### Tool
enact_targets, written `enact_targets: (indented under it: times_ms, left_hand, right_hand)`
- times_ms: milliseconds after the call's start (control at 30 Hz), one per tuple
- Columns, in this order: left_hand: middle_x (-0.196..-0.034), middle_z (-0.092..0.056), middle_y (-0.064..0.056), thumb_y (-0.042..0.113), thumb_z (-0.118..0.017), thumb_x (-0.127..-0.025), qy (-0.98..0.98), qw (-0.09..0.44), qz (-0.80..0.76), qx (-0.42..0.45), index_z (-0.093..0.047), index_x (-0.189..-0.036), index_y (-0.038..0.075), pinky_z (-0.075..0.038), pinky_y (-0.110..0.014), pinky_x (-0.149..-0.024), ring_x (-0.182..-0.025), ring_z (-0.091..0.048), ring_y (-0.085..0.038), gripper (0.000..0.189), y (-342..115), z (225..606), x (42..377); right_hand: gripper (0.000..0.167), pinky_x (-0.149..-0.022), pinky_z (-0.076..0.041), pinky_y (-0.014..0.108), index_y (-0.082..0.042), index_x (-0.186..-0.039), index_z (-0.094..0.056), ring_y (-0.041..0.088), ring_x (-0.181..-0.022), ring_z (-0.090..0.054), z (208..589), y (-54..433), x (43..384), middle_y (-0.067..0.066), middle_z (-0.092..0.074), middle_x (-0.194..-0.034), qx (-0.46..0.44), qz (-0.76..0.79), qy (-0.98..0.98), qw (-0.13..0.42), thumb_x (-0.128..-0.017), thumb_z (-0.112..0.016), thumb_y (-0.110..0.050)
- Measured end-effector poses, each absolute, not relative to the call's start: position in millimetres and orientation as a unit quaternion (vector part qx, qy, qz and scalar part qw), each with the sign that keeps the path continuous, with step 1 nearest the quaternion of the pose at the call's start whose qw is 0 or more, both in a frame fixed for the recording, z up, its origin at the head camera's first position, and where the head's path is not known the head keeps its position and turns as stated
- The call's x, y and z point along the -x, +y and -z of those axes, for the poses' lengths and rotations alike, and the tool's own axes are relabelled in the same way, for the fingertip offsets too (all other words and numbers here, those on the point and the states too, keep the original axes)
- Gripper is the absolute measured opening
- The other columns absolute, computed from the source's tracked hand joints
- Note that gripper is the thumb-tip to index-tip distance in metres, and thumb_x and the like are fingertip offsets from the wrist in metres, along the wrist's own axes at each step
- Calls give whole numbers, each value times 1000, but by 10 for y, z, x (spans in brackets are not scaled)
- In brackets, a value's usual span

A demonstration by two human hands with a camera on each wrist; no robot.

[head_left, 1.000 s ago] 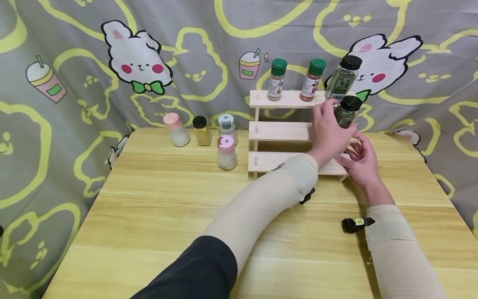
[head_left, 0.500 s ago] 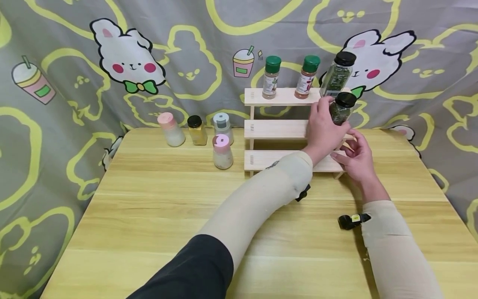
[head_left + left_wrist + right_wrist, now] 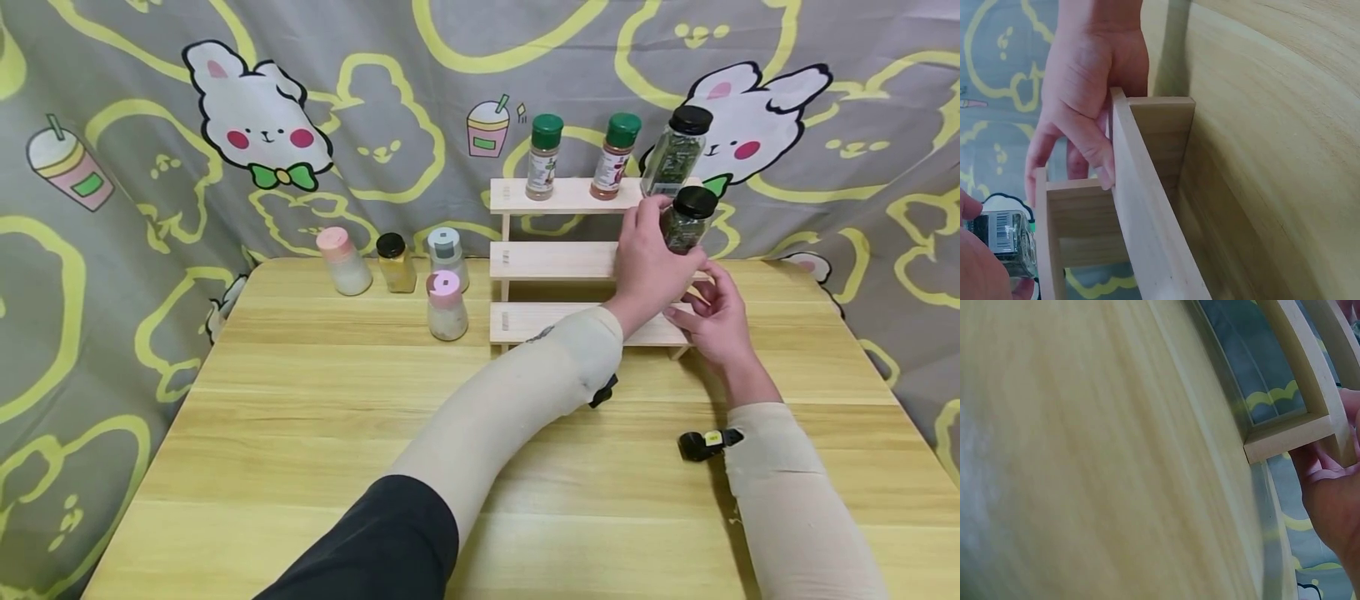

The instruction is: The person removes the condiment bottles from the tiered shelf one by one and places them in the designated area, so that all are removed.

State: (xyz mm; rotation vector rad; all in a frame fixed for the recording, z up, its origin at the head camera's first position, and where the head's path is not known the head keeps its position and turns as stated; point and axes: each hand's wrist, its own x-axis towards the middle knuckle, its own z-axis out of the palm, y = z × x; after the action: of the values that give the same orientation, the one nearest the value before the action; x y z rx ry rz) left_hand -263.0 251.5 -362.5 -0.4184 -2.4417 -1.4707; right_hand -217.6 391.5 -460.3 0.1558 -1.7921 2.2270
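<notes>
Clasping black-capped herb jar (image 3: 686, 230), left grip (image 3: 651, 260) near right end of middle shelf (image 3: 558, 260); jar's contact with shelf hard to judge. Right grip (image 3: 718, 323) holds right end of wooden rack (image 3: 540, 318). Second herb jar (image 3: 673, 163) and two green-capped bottles (image 3: 542, 168) on top shelf (image 3: 576, 197); four seasoning jars (image 3: 447, 320) on counter (image 3: 315, 433) beside rack.

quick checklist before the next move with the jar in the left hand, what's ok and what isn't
1. Left hand free for another bottle: not ok, it holds the lower black-lidded jar.
2. That jar's lid on: ok.
3. That jar's base settled on the middle shelf: cannot tell, contact does not show clearly.
4. Right hand at the right end of the wooden rack: ok, touching it.
5. Green-capped bottles upright on the top shelf: ok.
</notes>
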Motion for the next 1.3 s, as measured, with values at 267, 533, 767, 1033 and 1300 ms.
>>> enact_targets:
  times_ms: [267, 533, 767, 1033, 1300]
  left_hand:
    - [-121, -48, 8, 25, -86, -74, -828, 155, 518, 151, -49, -131, 20, -36, -9, -90, -106, -48, 0, 67, 2405, 3542, 2569]
    - [-122, -49, 8, 21, -86, -73, -809, 176, 536, 164, -51, -129, 17, -35, -9, -91, -107, -46, 2, 66, 2238, 3429, 2482]
    - [-120, -49, 7, 20, -86, -72, -795, 196, 545, 181, -51, -128, 15, -35, -8, -90, -105, -45, 4, 66, 2105, 3333, 2413]
    - [-115, -53, 5, 19, -88, -71, -781, 218, 552, 194, -51, -127, 12, -37, -9, -87, -102, -46, 3, 67, 1904, 3236, 2394]
    - [-113, -53, 2, 14, -88, -69, -758, 241, 571, 200, -50, -128, 10, -39, -9, -85, -101, -48, 1, 71, 1694, 3175, 2407]
  right_hand:
    - [79, -73, -57, 25, -15, -138, -52, 17, -94, -66, 4588, 3886, 2159, 8, -61, -116, -39, -774, -617, 138, -77, -56, 36]
    - [78, -67, -57, 23, -16, -136, -53, 16, -93, -66, 4587, 3904, 2147, 8, -59, -111, -34, -779, -612, 132, -77, -57, 35]
    - [78, -68, -57, 23, -15, -136, -52, 17, -96, -66, 4594, 3895, 2141, 8, -60, -113, -41, -777, -612, 139, -77, -56, 35]
    - [80, -74, -57, 24, -13, -140, -50, 19, -106, -64, 4600, 3893, 2140, 7, -60, -124, -44, -783, -606, 134, -77, -55, 37]
    - [82, -76, -55, 23, -13, -142, -50, 19, -108, -62, 4596, 3891, 2145, 6, -59, -125, -33, -769, -622, 141, -76, -56, 37]
